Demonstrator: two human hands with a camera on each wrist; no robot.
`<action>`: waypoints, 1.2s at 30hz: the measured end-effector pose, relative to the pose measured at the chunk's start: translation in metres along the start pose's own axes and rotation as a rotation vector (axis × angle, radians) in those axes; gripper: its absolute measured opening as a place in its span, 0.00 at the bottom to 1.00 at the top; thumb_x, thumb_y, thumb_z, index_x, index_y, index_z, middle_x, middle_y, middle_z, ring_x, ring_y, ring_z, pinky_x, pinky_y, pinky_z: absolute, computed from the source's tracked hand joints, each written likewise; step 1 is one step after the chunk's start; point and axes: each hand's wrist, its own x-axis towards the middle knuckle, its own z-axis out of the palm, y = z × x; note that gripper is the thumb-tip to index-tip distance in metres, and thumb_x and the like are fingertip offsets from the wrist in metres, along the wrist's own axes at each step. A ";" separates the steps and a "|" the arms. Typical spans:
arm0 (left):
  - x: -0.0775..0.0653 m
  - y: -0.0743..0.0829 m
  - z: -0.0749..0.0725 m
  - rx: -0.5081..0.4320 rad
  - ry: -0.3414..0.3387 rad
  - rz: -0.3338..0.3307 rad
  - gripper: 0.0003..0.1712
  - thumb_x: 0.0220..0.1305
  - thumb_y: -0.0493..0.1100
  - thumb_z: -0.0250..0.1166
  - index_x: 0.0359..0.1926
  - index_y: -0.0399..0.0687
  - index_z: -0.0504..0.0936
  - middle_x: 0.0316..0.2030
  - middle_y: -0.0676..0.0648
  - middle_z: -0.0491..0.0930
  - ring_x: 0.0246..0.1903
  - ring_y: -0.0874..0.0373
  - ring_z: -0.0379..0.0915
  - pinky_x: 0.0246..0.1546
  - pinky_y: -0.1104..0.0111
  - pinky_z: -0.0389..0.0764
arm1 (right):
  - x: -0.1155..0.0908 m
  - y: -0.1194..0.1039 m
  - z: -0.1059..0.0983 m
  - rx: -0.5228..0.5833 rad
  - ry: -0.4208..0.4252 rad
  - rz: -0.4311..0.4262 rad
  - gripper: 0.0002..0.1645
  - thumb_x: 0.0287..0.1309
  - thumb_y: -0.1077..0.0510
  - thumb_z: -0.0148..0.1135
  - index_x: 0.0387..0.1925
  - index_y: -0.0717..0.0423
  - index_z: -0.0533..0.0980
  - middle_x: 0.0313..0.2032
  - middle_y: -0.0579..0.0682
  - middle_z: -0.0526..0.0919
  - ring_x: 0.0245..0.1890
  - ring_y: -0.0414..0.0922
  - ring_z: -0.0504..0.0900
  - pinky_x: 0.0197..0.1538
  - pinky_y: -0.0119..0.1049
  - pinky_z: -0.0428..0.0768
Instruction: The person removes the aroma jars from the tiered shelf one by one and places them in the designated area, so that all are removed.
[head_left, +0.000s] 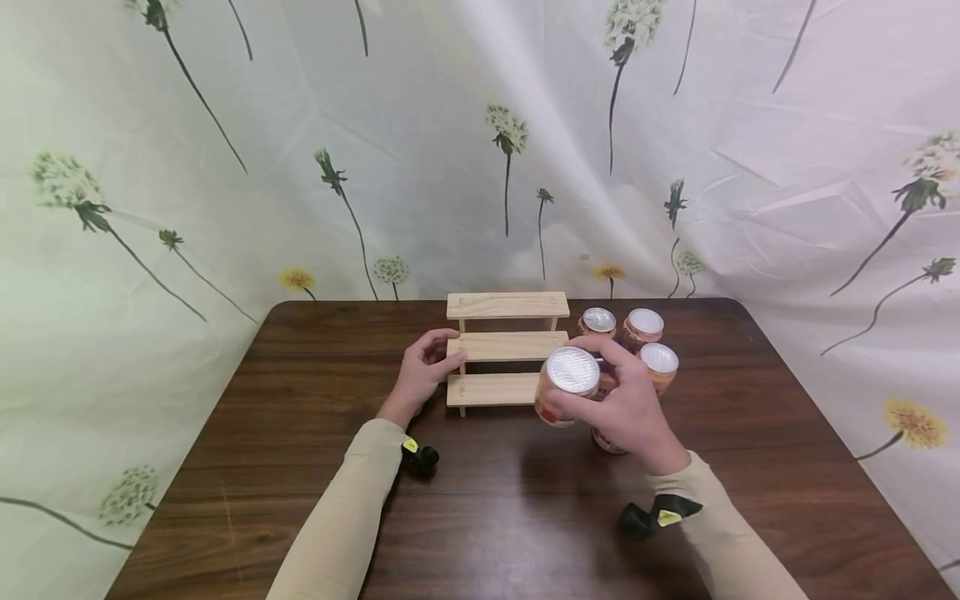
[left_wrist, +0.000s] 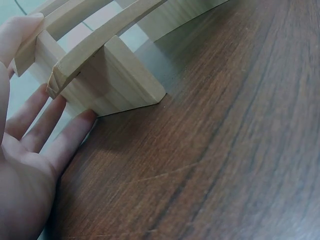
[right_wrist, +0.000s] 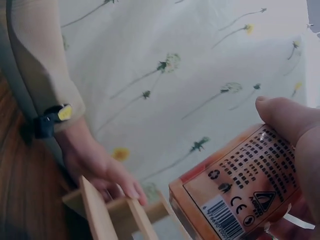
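Note:
My right hand [head_left: 626, 408] grips an orange-labelled can [head_left: 557, 408] with a silver lid, thumb on the near side and fingers round the far side. The can is raised over the table and overlaps the right end of the lowest step. A barcode and small print show on its label [right_wrist: 235, 190] in the right wrist view. My left hand [head_left: 422, 371] holds the left end of a three-step wooden display stand [head_left: 510, 346], thumb and forefinger at the middle step. In the left wrist view, its other fingers [left_wrist: 70, 135] lie against the stand's side panel.
Several similar cans stand right of the wooden stand, among them a back can [head_left: 597, 323] and a right-hand can [head_left: 660, 362]; another can [head_left: 609, 443] is partly hidden under my right hand. Behind the dark wooden table [head_left: 315, 500] hangs a dandelion-patterned cloth [head_left: 420, 167].

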 end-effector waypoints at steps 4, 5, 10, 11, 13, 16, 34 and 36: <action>-0.001 0.000 0.000 0.001 0.002 -0.007 0.23 0.68 0.38 0.73 0.62 0.39 0.81 0.55 0.35 0.82 0.50 0.51 0.77 0.50 0.68 0.77 | -0.004 0.000 -0.020 -0.032 0.050 -0.002 0.34 0.43 0.68 0.85 0.54 0.53 0.82 0.43 0.49 0.86 0.39 0.43 0.84 0.40 0.32 0.83; -0.001 0.000 0.000 -0.001 0.003 -0.008 0.23 0.68 0.38 0.73 0.62 0.39 0.81 0.54 0.35 0.82 0.50 0.51 0.77 0.50 0.68 0.77 | -0.004 0.000 -0.025 -0.036 0.065 -0.001 0.33 0.43 0.69 0.84 0.54 0.55 0.83 0.43 0.49 0.86 0.39 0.42 0.85 0.40 0.32 0.84; -0.001 -0.002 0.000 0.002 0.002 -0.003 0.23 0.68 0.38 0.73 0.62 0.40 0.81 0.54 0.35 0.82 0.50 0.51 0.77 0.49 0.68 0.77 | -0.008 0.001 -0.049 -0.052 0.132 0.027 0.32 0.44 0.74 0.82 0.53 0.60 0.82 0.46 0.46 0.86 0.41 0.41 0.84 0.40 0.29 0.84; -0.001 -0.002 -0.001 0.003 0.002 -0.001 0.23 0.68 0.38 0.73 0.62 0.40 0.81 0.54 0.35 0.82 0.50 0.51 0.77 0.50 0.68 0.77 | -0.009 0.002 -0.053 -0.057 0.146 0.031 0.32 0.43 0.75 0.81 0.53 0.61 0.82 0.46 0.46 0.86 0.41 0.41 0.83 0.40 0.29 0.84; 0.000 -0.002 -0.001 0.005 0.000 0.000 0.23 0.68 0.38 0.73 0.62 0.40 0.81 0.55 0.35 0.82 0.50 0.50 0.78 0.50 0.68 0.77 | -0.011 0.002 -0.061 -0.065 0.174 0.042 0.32 0.43 0.76 0.81 0.54 0.62 0.82 0.46 0.46 0.86 0.40 0.40 0.83 0.39 0.28 0.83; 0.000 -0.002 0.000 0.001 -0.001 -0.001 0.23 0.68 0.38 0.73 0.62 0.40 0.81 0.55 0.34 0.82 0.51 0.49 0.77 0.49 0.68 0.78 | -0.014 0.003 -0.071 -0.069 0.201 0.049 0.32 0.44 0.77 0.80 0.54 0.64 0.81 0.46 0.48 0.85 0.38 0.40 0.83 0.37 0.27 0.83; 0.002 -0.002 0.000 -0.004 -0.009 0.018 0.24 0.69 0.37 0.72 0.63 0.38 0.80 0.56 0.31 0.81 0.52 0.43 0.76 0.49 0.69 0.77 | -0.036 0.026 -0.112 -0.248 0.284 0.104 0.33 0.45 0.73 0.82 0.55 0.64 0.79 0.45 0.41 0.83 0.34 0.36 0.80 0.33 0.22 0.77; 0.002 -0.002 0.000 -0.006 -0.008 0.017 0.24 0.68 0.37 0.72 0.63 0.38 0.80 0.57 0.30 0.80 0.53 0.43 0.76 0.49 0.69 0.77 | -0.038 0.029 -0.115 -0.271 0.284 0.121 0.33 0.45 0.72 0.82 0.55 0.63 0.80 0.44 0.40 0.83 0.32 0.35 0.80 0.33 0.23 0.77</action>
